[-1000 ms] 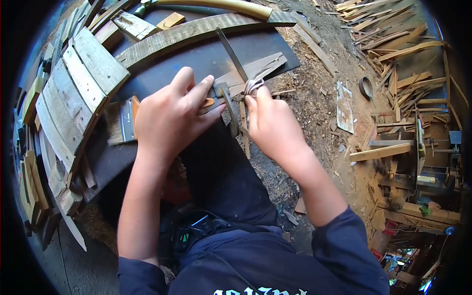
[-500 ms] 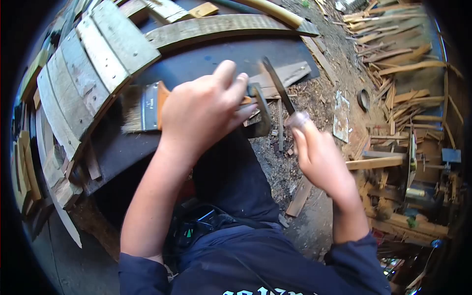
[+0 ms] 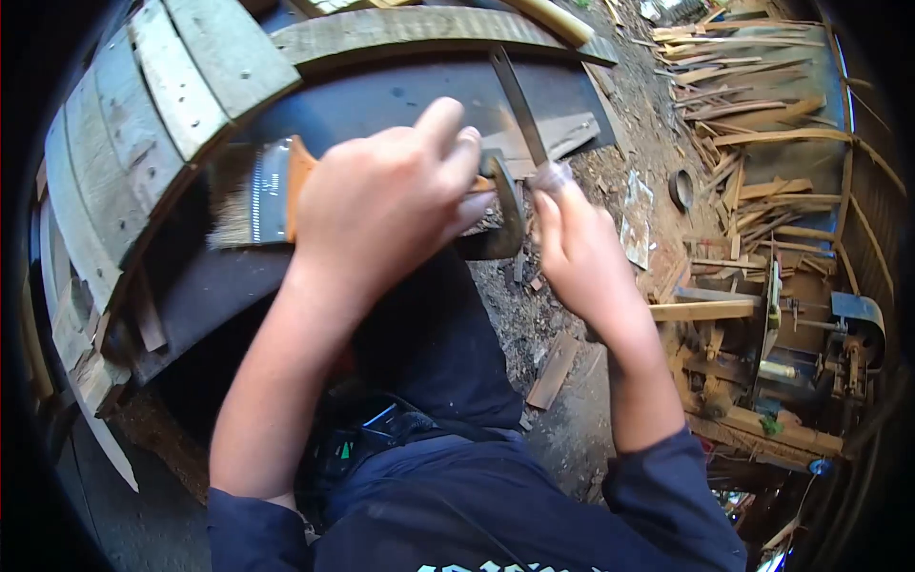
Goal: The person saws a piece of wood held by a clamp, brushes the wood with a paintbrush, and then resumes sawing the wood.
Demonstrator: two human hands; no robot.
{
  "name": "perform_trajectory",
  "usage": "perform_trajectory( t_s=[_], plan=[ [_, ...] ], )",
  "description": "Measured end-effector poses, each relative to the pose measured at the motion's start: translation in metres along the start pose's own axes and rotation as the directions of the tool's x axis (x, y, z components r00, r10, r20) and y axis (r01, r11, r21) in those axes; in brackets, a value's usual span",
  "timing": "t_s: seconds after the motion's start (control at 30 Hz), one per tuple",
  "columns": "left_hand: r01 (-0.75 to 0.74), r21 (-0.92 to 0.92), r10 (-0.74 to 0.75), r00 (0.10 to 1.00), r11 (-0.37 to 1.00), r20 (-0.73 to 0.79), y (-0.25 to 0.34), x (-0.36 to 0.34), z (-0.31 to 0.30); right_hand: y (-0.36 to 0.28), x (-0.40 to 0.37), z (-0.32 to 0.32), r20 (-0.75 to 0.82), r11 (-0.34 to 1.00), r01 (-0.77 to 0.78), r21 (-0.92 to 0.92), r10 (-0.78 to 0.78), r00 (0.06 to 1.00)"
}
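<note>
My left hand point(image 3: 381, 195) is wrapped round the orange handle of a wide paintbrush point(image 3: 270, 195), its bristles pointing left over a dark board. The handle's end comes out past my fingers, right beside a dark curved metal piece point(image 3: 510, 214). In my right hand point(image 3: 586, 248) is a long, flat, dark metal strip point(image 3: 519, 105) with a small hole at its far end. It points up and away, overlapping a loose wooden board point(image 3: 572, 133) in this view. My fingers hide the strip's near end.
Nailed grey planks point(image 3: 143, 105) form a curved wooden piece at the left. A curved wooden beam point(image 3: 400, 33) crosses the top of the dark board point(image 3: 381, 95). Wood chips litter the ground. Stacked sticks point(image 3: 762, 143) and a machine point(image 3: 848, 353) stand at the right.
My right hand has come closer to my left, and the metal strip's far end now overlaps the curved beam. The left hand keeps its hold on the paintbrush. The whole view has shifted slightly.
</note>
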State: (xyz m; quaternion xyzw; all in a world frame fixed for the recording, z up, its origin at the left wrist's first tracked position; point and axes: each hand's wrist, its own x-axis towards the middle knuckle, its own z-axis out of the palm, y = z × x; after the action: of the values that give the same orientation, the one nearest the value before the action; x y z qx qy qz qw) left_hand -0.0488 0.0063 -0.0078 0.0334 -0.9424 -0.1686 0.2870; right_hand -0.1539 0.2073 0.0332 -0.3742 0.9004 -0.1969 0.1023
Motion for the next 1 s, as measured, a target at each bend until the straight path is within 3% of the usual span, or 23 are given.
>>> perform_trajectory(
  t_s=[0.03,0.17,0.27,0.33,0.43,0.53,0.6,0.7,0.8,0.83,1.0],
  plan=[
    [0.000,0.009,0.000,1.000,1.000,0.000,0.001,0.000,0.001,0.001,0.000,0.005,-0.029,0.997,-0.005,-0.071,0.003,1.000],
    [0.001,0.001,-0.001,1.000,1.000,-0.005,0.000,-0.001,0.001,0.005,-0.050,0.006,-0.016,0.994,-0.084,0.075,0.086,0.996],
    [-0.003,0.027,0.003,1.000,1.000,-0.008,0.002,0.001,0.001,0.006,-0.040,0.001,0.028,0.989,-0.116,0.094,0.114,0.993],
    [-0.007,0.027,0.008,1.000,1.000,-0.011,0.002,0.001,0.000,0.009,-0.002,0.010,-0.079,0.998,0.063,0.005,-0.062,0.995],
    [-0.014,0.026,0.014,1.000,1.000,-0.024,0.001,-0.002,0.002,0.010,-0.012,0.020,-0.084,1.000,-0.016,0.002,0.016,0.996],
    [-0.004,0.034,0.005,1.000,0.999,-0.028,0.001,-0.001,0.000,0.013,-0.049,0.029,-0.129,1.000,0.015,0.014,-0.013,0.992],
    [-0.004,0.042,0.006,0.999,0.999,-0.042,0.002,-0.001,0.002,0.013,-0.034,0.025,-0.075,0.995,-0.023,0.098,0.031,0.997],
    [-0.005,0.030,0.005,1.000,1.000,-0.023,0.001,-0.001,0.000,0.011,-0.002,0.034,-0.148,0.998,0.014,-0.058,-0.023,0.989],
    [0.004,0.028,-0.004,1.000,1.000,-0.026,0.001,-0.002,-0.001,0.018,-0.038,0.044,-0.168,1.000,0.015,0.000,-0.015,0.986],
    [0.011,0.037,-0.010,1.000,0.999,-0.019,0.000,-0.003,0.000,0.016,-0.047,0.044,-0.131,0.988,-0.027,0.154,0.047,0.990],
    [-0.008,0.034,0.009,0.999,0.999,-0.038,0.001,0.000,0.002,0.016,-0.005,0.040,-0.195,0.999,0.034,0.016,-0.031,0.980]
  ],
)
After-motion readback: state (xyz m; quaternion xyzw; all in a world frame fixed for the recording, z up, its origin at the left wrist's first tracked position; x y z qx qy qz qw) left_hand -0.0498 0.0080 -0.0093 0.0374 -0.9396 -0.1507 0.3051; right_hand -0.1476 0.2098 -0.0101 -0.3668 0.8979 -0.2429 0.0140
